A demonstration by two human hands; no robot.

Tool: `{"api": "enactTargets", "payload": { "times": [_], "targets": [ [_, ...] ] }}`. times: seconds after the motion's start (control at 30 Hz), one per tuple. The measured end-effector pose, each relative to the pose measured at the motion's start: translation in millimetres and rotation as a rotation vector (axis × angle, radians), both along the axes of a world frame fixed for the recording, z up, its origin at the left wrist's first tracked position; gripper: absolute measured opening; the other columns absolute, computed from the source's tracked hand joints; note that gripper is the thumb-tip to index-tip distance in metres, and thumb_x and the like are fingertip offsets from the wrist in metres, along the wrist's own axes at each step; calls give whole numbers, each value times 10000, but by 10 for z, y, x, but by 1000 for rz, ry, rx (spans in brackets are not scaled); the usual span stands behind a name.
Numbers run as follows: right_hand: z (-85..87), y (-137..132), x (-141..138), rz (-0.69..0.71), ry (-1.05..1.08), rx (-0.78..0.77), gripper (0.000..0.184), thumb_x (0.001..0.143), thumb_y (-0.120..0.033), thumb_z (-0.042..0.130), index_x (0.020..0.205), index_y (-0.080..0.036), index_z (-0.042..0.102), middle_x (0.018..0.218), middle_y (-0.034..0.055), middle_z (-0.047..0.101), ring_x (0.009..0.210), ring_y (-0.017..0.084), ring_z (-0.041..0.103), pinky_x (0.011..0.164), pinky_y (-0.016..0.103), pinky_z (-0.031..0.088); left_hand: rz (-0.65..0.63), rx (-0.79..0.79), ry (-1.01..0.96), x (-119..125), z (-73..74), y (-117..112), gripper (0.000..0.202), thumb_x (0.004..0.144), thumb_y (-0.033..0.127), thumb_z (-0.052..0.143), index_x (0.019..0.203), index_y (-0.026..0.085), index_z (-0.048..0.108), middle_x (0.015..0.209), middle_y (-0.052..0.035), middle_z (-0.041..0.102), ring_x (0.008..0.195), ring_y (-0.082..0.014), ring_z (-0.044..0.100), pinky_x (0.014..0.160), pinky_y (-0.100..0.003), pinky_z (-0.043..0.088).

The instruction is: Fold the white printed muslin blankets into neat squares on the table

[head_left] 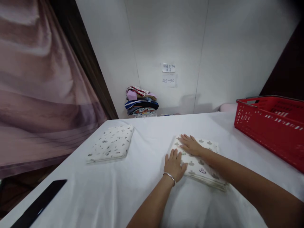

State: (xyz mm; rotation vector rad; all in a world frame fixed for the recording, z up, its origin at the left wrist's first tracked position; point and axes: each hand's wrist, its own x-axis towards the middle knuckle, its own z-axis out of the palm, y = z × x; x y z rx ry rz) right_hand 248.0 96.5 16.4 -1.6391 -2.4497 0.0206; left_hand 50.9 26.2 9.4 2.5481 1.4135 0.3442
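Observation:
A folded white cloth with a grey and coloured print (201,163) lies flat on the white-covered table, its layers stacked at the near edge. My right hand (190,145) rests on top of it near the far left corner, fingers spread and palm down. At the cloth's left edge, my left hand (174,164) lies with its fingers stretched out, a silver bracelet on its wrist. Neither hand grips anything. Part of the cloth is hidden beneath my right forearm.
Another folded white cloth with small dark marks (112,142) lies on the table's left side. A black flat object (39,204) sits at the near left edge. At the right stands a red plastic basket (268,126). Folded fabrics (142,103) are piled beyond the table by the wall.

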Motion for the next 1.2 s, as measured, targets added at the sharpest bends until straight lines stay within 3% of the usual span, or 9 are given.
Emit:
{"api": "enactTargets", "payload": {
  "times": [0.13,0.27,0.37,0.43,0.57,0.7,0.9,1.07,1.2],
  "targets": [
    [79,-217,494,-294,143,55,552,876,-496,335,1332,-194,409,1442,105,280,1339,270,179,1060,519,162,-5,-25,2,2,4,23,641,841,566,268,1384,226,303,1484,-53,198,1373,-238,105,1076,-510,169],
    [80,-627,979,-595,395,32,615,845,-461,393,1361,-128,356,1411,159,325,1295,286,294,1020,465,303,3,-149,-46,-2,95,133,598,829,546,344,1342,238,368,1477,-49,223,1366,-238,148,1073,-488,203],
    [49,-967,1056,-732,662,-109,710,837,-487,400,1410,-99,240,1382,199,356,1167,285,470,846,394,476,124,-228,-161,-28,187,294,526,841,507,366,1276,222,447,1457,-68,277,1341,-219,233,1057,-384,273],
    [23,-1130,995,-790,917,-240,795,795,-502,481,1430,-131,180,1377,185,367,1096,264,529,754,334,513,229,-263,-209,-49,223,405,514,840,475,393,1268,195,448,1419,-99,346,1308,-223,307,1027,-336,309],
    [-45,-1216,858,-800,1018,-277,870,707,-429,614,1430,-184,195,1322,135,446,1031,238,560,828,330,479,335,-385,-177,-75,214,519,572,803,451,467,1271,127,418,1292,-158,491,1174,-256,475,944,-320,372],
    [-141,-1094,824,-777,992,-191,856,666,-359,641,1412,-188,258,1252,105,514,1028,243,554,906,372,432,361,-413,-245,-131,184,422,559,809,453,464,1269,142,406,1219,-131,557,1081,-240,544,863,-293,417],
    [-216,-821,659,-577,1165,-106,844,666,-327,645,1408,-201,263,1292,105,484,1035,233,553,756,295,508,491,-274,-366,-327,166,136,514,833,447,446,1272,186,385,1178,-104,585,1023,-215,576,814,-281,432],
    [-284,-722,613,-578,1080,-184,762,698,-378,622,1383,-225,325,1239,110,528,903,237,603,504,265,507,529,-292,-325,-428,120,54,496,833,445,452,1248,178,405,1176,-120,579,1047,-240,560,864,-326,418],
    [-235,-827,650,-633,875,-75,668,722,-444,602,1323,-202,434,1212,126,550,862,244,616,619,330,527,490,-182,-301,-432,107,7,511,826,451,459,1241,156,427,1247,-154,503,1110,-265,515,890,-372,423]
  ]
}}
